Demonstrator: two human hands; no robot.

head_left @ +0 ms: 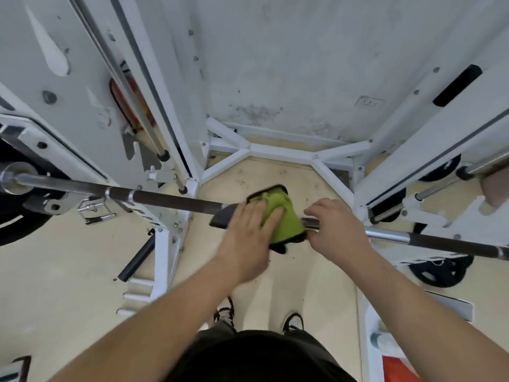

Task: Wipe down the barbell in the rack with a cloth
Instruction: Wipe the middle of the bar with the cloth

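A long barbell point(170, 200) lies across the white rack, running from the left sleeve end to the lower right. Its shaft is dark with chrome stretches. A green cloth with a black edge point(286, 216) is draped over the bar's middle. My left hand point(248, 232) presses on the cloth from above, fingers curled over it. My right hand point(336, 227) grips the bare bar just to the right of the cloth.
White rack uprights point(170, 111) stand left and right, joined by a floor frame point(283, 154) ahead. Black weight plates point(438, 271) rest at the lower right, and another plate at the far left. A black handle point(136, 257) sticks out low on the left. My shoes point(293, 322) are below.
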